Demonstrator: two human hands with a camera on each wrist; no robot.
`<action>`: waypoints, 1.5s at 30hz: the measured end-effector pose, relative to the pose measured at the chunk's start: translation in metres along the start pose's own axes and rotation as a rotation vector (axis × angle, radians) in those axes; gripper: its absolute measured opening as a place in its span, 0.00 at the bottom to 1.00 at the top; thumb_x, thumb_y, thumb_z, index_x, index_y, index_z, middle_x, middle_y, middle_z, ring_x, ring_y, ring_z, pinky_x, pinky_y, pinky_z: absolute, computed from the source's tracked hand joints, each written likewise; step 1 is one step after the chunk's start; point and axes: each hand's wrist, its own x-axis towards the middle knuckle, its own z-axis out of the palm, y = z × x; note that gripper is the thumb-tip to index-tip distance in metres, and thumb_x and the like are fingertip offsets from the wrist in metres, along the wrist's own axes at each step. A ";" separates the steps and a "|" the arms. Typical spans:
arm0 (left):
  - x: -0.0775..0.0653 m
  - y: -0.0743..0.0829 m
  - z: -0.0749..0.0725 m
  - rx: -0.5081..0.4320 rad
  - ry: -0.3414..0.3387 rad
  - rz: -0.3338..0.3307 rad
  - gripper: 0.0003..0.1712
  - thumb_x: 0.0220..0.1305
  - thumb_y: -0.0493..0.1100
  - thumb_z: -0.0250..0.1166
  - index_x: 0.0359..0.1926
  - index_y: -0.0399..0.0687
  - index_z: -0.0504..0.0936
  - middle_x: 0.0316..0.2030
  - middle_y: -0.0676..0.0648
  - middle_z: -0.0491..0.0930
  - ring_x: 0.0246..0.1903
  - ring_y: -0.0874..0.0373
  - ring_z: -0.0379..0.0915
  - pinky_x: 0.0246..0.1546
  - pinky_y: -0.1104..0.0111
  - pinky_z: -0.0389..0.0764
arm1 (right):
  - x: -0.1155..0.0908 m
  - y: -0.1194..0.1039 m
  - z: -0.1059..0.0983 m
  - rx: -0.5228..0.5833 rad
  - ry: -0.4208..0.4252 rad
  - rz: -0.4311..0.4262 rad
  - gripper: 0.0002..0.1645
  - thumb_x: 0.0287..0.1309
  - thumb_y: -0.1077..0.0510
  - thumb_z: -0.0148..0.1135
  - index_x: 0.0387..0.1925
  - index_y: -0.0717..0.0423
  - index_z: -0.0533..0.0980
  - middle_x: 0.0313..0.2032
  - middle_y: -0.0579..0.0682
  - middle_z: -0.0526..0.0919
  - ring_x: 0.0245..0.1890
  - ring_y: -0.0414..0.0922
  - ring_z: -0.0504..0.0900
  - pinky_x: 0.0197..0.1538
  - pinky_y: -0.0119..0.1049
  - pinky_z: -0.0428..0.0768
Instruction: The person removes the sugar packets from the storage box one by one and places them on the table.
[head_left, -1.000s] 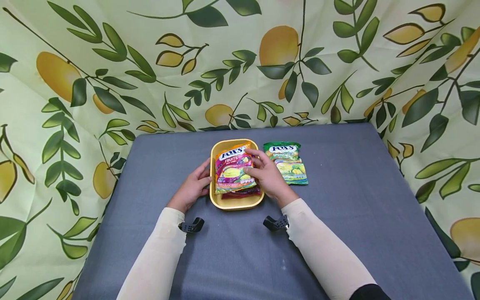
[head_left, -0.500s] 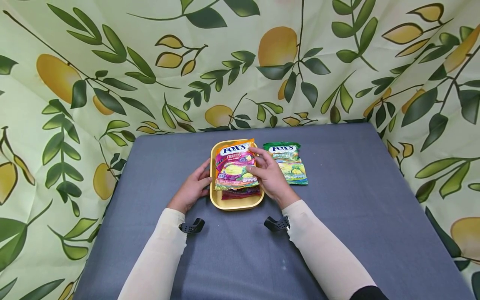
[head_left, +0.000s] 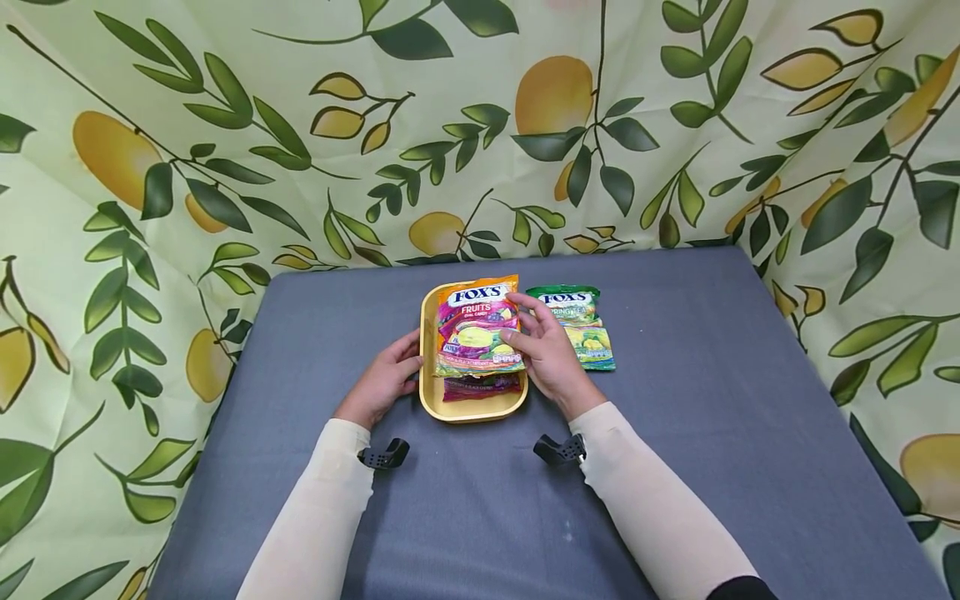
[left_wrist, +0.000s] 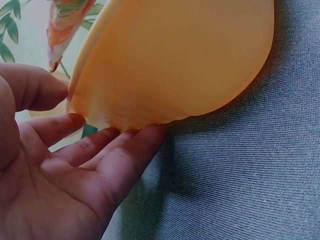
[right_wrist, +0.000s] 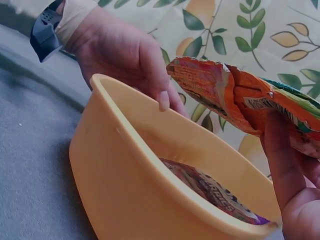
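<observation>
While the Fox's Fruits candy bag [head_left: 474, 317] is held above the yellow tub [head_left: 471, 411], its long axis running away from the person, the nearer right hand [head_left: 553, 354] pinches its right edge; leftward of the bag, the left hand [head_left: 384, 377], with fingers loosely extended, touches the tub's left wall.

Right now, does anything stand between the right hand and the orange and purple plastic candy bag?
Nothing visible does: the right hand pinches the orange and purple bag by its side, above the rounded yellow plastic tub.
</observation>
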 end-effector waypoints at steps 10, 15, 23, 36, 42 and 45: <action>-0.001 0.001 0.001 0.005 0.007 -0.014 0.38 0.83 0.35 0.52 0.88 0.42 0.52 0.82 0.35 0.58 0.73 0.37 0.68 0.63 0.51 0.80 | -0.002 -0.009 -0.019 -0.016 0.036 -0.033 0.37 0.75 0.76 0.58 0.79 0.55 0.67 0.66 0.61 0.76 0.53 0.49 0.83 0.47 0.33 0.86; -0.001 0.002 0.002 -0.002 0.009 -0.017 0.38 0.84 0.35 0.52 0.88 0.42 0.52 0.82 0.35 0.58 0.73 0.37 0.68 0.63 0.51 0.81 | -0.004 -0.015 -0.031 -0.017 0.070 -0.046 0.37 0.75 0.77 0.57 0.79 0.54 0.67 0.66 0.60 0.76 0.56 0.50 0.84 0.51 0.37 0.87; -0.002 0.002 0.003 0.011 0.020 -0.029 0.37 0.84 0.37 0.52 0.88 0.45 0.54 0.82 0.37 0.60 0.72 0.39 0.69 0.62 0.52 0.81 | -0.007 -0.025 -0.051 -0.028 0.117 -0.053 0.36 0.76 0.76 0.57 0.78 0.52 0.67 0.67 0.61 0.74 0.57 0.53 0.84 0.52 0.41 0.88; 0.000 0.001 0.002 0.038 0.029 -0.054 0.38 0.85 0.39 0.54 0.88 0.48 0.55 0.82 0.41 0.60 0.72 0.42 0.69 0.62 0.53 0.82 | -0.015 -0.039 -0.086 -0.035 0.179 -0.065 0.35 0.77 0.74 0.57 0.78 0.52 0.67 0.66 0.57 0.77 0.54 0.49 0.86 0.52 0.39 0.88; -0.001 0.002 0.002 0.028 0.022 -0.054 0.38 0.85 0.39 0.54 0.88 0.48 0.54 0.83 0.40 0.59 0.73 0.41 0.68 0.62 0.51 0.81 | -0.019 -0.040 -0.101 -0.016 0.196 -0.059 0.34 0.78 0.73 0.58 0.79 0.52 0.67 0.66 0.56 0.77 0.55 0.49 0.86 0.53 0.40 0.87; -0.002 0.003 0.002 0.023 0.017 -0.046 0.38 0.85 0.39 0.53 0.88 0.46 0.54 0.83 0.39 0.58 0.73 0.41 0.68 0.63 0.51 0.81 | -0.021 -0.042 -0.107 -0.017 0.207 -0.055 0.35 0.78 0.72 0.59 0.79 0.51 0.67 0.66 0.57 0.77 0.55 0.49 0.86 0.54 0.40 0.87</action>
